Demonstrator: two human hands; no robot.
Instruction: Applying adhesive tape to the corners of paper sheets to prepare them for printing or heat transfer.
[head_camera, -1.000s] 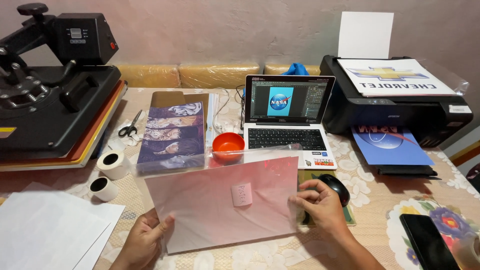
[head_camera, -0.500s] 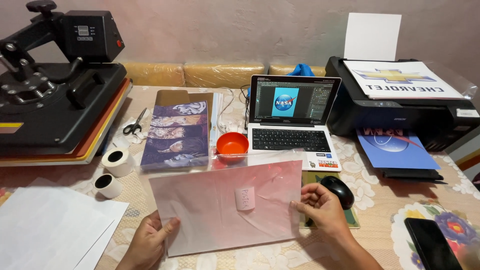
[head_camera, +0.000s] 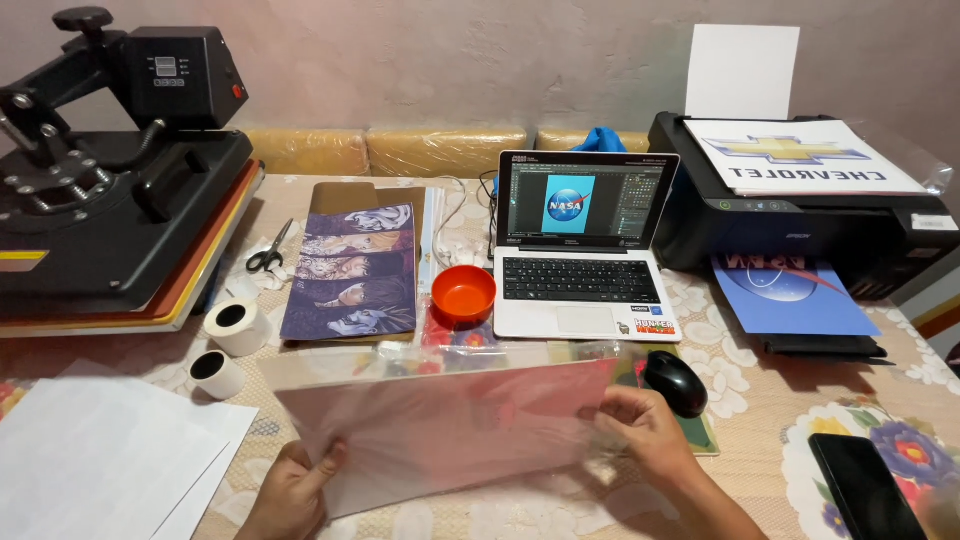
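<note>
A clear plastic sleeve with a pinkish-white sheet inside (head_camera: 450, 425) is tilted up off the table in front of me. My left hand (head_camera: 292, 492) grips its lower left corner with the thumb on top. My right hand (head_camera: 640, 428) pinches its right edge, just left of a black computer mouse (head_camera: 675, 382). The sleeve's upper flap is translucent and blurs the table behind it.
An open laptop (head_camera: 580, 250) and an orange bowl (head_camera: 463, 293) lie beyond the sleeve. A heat press (head_camera: 110, 180) stands left, a black printer (head_camera: 800, 205) with a blue print right. Two tape rolls (head_camera: 235, 325), scissors (head_camera: 266, 255), white paper (head_camera: 100, 455), a printed picture strip (head_camera: 350, 270) and a phone (head_camera: 865, 485) surround it.
The sleeve has been raised from lying flat to tilted up, its top edge now higher and nearer the laptop. Both hands kept their hold on its two sides.
</note>
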